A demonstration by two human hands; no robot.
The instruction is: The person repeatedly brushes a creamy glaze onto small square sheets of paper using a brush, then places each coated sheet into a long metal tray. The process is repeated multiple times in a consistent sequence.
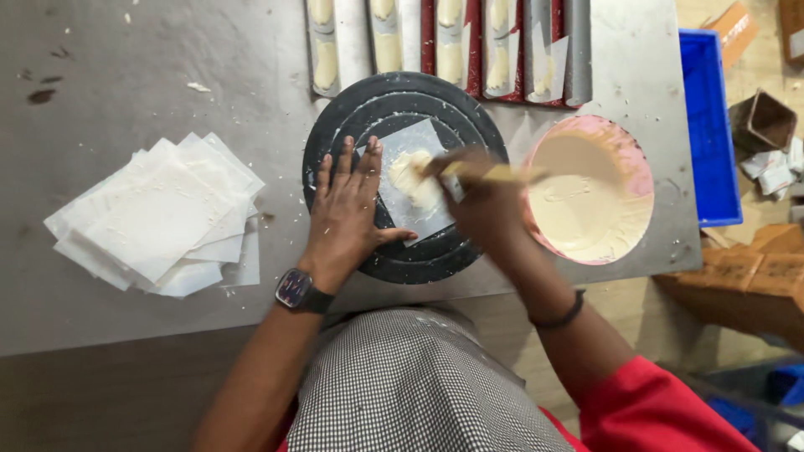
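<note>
White square sheet on black round turntable, cream-smeared.

Left hand: flat, palm down, fingers spread toward the top of the frame, centre of picture.
Left forearm: bare, rising from lower left.
Right hand: blurred, fingers curled closed, just right of centre.
Right forearm: bare, angling in from lower right.
</note>
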